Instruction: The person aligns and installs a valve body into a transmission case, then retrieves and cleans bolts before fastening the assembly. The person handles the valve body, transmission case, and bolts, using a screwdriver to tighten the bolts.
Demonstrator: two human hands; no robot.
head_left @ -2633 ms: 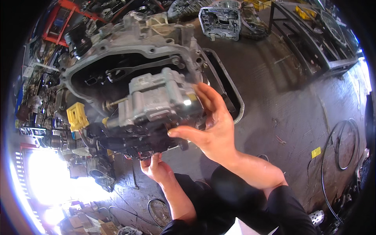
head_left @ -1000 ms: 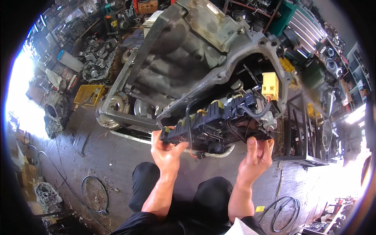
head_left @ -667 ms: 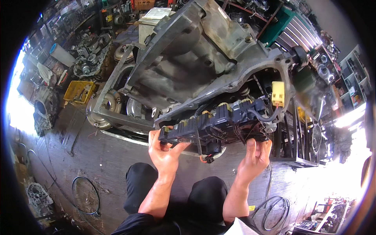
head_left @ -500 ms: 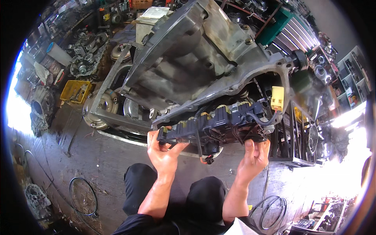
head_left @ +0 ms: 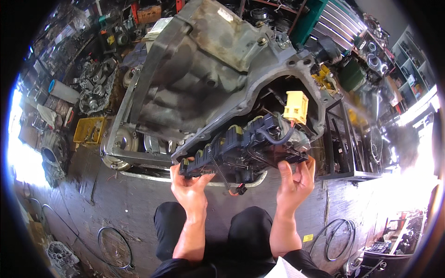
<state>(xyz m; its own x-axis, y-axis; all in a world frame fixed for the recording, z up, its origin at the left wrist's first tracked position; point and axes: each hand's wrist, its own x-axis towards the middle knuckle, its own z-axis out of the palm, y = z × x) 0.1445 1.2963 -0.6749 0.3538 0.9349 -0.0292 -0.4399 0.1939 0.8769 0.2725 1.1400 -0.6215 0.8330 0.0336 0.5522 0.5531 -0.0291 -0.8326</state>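
Before me is a transmission valve body, a long black assembly of solenoids and wiring, at the open side of a large grey metal transmission housing. My left hand grips its left end, thumb in front and fingers behind. The right end is pinched from below by my right hand; its fingertips are partly hidden. A yellow plug connector stands up at the right end on a black sleeved cable. Under the middle dangles a small black plug with orange wire.
The housing rests on a metal frame stand. A yellow crate of parts and a round metal torque converter lie left. To the right stands a black metal rack. Coiled black hoses lie on the dark floor.
The valve body now slants more steeply, its right end further up than its left, with both hands still on it. The yellow connector sits further left. My view has shifted, too.
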